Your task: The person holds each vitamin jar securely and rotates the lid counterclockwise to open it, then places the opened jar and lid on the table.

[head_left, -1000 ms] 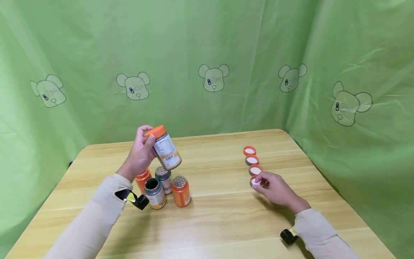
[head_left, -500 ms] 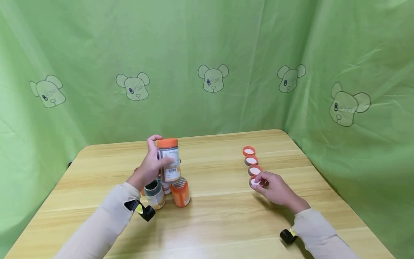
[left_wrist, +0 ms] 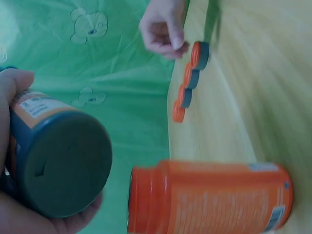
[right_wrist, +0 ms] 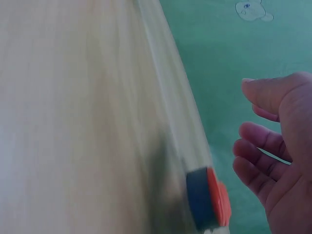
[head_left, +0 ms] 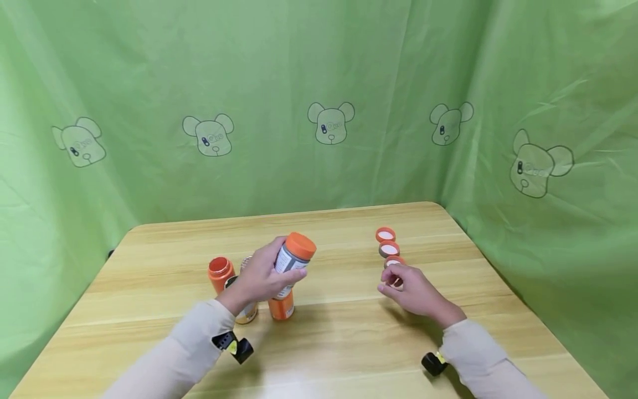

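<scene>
My left hand grips a dark grey jar with an orange lid on it, lid end tilted up and right. Its dark base faces the left wrist camera. Just below stands an orange jar, partly covered by the held one. My right hand hovers over the near end of a row of upturned lids, fingers loosely bent and nothing between them. The nearest lid sits below the fingers in the right wrist view; the hand mostly hides it in the head view.
Left of the held jar are an uncapped orange jar and a grey jar half behind the left hand. Another jar's silvery top peeks out behind that hand. A green curtain hangs beyond the wooden table.
My left hand has carried the lidded jar right and tipped it, uncovering the orange jar at left. My right hand has shifted slightly left, away from touching the nearest lid.
</scene>
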Tool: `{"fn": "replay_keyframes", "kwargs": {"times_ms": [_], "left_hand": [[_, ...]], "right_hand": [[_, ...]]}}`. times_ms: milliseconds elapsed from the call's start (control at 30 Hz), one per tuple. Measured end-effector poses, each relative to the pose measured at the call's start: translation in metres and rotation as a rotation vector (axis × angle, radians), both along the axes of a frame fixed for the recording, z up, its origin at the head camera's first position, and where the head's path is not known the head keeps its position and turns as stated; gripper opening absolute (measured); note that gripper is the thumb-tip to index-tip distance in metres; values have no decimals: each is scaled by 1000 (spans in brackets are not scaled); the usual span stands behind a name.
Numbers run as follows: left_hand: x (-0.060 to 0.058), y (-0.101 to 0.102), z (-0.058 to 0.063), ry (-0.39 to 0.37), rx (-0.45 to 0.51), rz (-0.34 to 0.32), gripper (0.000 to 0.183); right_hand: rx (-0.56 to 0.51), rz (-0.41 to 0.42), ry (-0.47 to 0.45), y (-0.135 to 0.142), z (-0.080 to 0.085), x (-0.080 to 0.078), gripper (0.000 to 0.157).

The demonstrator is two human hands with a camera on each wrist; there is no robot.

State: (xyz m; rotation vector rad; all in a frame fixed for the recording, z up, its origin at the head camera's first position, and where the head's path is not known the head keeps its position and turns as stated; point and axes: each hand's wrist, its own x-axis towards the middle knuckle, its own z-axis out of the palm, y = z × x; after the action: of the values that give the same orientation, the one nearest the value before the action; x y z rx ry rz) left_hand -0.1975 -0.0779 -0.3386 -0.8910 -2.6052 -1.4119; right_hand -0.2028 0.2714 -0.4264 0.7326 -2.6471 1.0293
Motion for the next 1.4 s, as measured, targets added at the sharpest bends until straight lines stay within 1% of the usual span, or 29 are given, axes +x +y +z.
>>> {"fn": "replay_keyframes", "kwargs": {"times_ms": [133,233,333,433,533,600,700,767,833,900,1033,1100,1200,1300,1400], "left_hand": [[5,10,-4,21,30,-32,60],[8,17,-7,33,27,-35,62],[11,23,-10,21,-21,-11,63],[13,28,-13,10,-102,29,63],[16,35,-15,46,-172,45,61],[18,39,-16,101,-205,42,60],[21,47,-17,184,-234,33,59],[22,51,-19,199,-247,31,59],[22,55,-23,189,-268,35,59],[23,58,-27,186,-313,42,58],[24,62,-35,242,-437,46,55],[25,64,-38,271,-481,42,54],[24,65,-40,263,-499,37,53],[22,63,-41,219,-485,22,53],[19,62,-41,142,-442,-6,52]], "right_hand": [[6,22,34,-11,3,-4,15],[1,34,35,-18,5,-6,14],[-9,45,30,-25,8,-6,13],[-35,61,19,-31,10,-4,10],[-79,82,7,-40,12,-1,9],[-126,108,0,-46,14,2,14],[-194,160,14,-54,20,6,23],[-211,190,37,-60,25,9,28],[-204,205,52,-65,29,11,35],[-175,204,58,-69,31,12,41],[-94,178,82,-73,31,14,46],[-66,168,94,-74,30,14,42],[-40,142,61,-78,30,15,32],[-28,102,6,-81,33,16,17],[-11,80,-25,-83,35,17,11]]}}
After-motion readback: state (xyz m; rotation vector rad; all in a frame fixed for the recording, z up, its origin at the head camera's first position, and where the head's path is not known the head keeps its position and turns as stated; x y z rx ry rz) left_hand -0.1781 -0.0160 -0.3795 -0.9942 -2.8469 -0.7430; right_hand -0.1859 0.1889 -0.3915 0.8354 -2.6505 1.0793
